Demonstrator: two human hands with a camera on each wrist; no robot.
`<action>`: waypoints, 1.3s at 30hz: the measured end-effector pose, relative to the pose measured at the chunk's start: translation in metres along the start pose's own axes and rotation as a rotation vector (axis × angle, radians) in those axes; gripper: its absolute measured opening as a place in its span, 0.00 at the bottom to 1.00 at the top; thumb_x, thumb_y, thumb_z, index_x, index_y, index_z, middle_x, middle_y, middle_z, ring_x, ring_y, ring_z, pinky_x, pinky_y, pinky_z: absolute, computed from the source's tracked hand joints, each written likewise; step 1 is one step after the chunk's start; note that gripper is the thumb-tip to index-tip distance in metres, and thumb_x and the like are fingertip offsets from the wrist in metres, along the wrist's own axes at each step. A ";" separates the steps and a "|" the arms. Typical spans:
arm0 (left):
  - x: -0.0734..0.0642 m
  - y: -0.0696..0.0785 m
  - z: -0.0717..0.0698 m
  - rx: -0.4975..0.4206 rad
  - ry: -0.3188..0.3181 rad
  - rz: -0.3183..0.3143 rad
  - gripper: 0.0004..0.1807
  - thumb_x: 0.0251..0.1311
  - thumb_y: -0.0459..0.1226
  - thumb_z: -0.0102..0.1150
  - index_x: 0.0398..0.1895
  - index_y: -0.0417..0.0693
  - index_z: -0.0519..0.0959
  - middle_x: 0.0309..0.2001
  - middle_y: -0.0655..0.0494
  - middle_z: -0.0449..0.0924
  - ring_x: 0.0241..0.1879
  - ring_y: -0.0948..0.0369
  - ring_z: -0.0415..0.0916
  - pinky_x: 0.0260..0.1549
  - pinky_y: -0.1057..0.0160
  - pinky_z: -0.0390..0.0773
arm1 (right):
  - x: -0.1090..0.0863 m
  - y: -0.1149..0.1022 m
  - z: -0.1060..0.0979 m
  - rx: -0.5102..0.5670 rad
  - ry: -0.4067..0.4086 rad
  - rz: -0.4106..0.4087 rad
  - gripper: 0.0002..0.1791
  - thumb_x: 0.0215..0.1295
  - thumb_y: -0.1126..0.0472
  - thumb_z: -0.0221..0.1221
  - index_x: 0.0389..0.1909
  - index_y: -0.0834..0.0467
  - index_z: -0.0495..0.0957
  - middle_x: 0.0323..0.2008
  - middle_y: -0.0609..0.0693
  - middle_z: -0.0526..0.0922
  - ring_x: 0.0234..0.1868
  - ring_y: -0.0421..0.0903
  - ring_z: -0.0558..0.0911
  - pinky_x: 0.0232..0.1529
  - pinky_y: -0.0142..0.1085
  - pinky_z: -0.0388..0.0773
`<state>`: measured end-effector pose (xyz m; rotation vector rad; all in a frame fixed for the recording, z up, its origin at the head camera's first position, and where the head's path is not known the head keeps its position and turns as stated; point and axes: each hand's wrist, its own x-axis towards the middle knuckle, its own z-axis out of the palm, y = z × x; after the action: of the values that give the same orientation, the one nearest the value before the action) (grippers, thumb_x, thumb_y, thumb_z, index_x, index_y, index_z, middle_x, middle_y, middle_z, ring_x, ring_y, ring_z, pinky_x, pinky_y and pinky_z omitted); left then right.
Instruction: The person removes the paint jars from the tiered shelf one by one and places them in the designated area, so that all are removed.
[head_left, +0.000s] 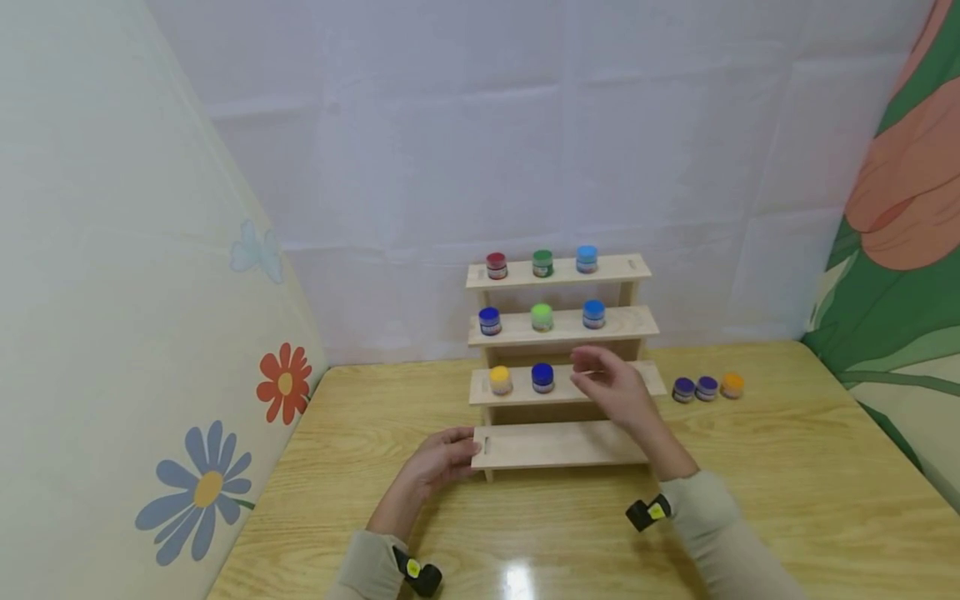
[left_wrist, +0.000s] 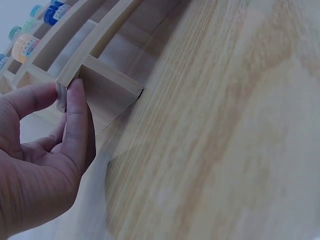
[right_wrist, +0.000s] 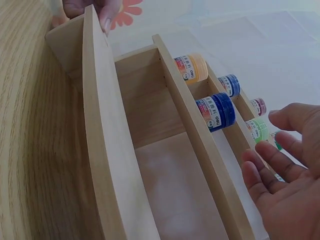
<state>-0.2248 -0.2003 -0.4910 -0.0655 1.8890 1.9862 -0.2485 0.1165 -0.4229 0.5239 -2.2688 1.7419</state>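
Sleeves (head_left: 727, 533) angle inward; left hand (head_left: 435, 461) pinches the wooden rack (head_left: 555, 447); right hand (head_left: 618, 393) hovers loosely curved, empty.

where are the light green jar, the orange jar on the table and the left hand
Light green jar (head_left: 542, 315), head view: on its lid.
Orange jar (head_left: 732, 384), head view: on its lid.
Left hand (left_wrist: 45, 172), left wrist view: on the palm.

Room over lowest shelf (head_left: 555, 447), jars (head_left: 542, 379) behind

Your right hand (right_wrist: 295, 187), fingers (right_wrist: 277, 160) loosely bent, hovers near a wooden rack (right_wrist: 150, 95) of jars (right_wrist: 216, 111) as your left hand (right_wrist: 108, 9) grips one end of the front shelf (right_wrist: 120, 160).
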 end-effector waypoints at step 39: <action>-0.001 0.000 0.001 0.002 0.012 -0.005 0.32 0.68 0.31 0.59 0.70 0.25 0.62 0.52 0.44 0.81 0.43 0.60 0.83 0.42 0.63 0.84 | 0.025 -0.001 0.027 -0.232 -0.217 0.061 0.27 0.66 0.60 0.68 0.65 0.61 0.75 0.61 0.58 0.80 0.61 0.56 0.79 0.63 0.48 0.76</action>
<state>-0.2239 -0.1995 -0.4904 -0.0816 1.8966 1.9849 -0.2698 0.0868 -0.4195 0.6271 -2.6185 1.4824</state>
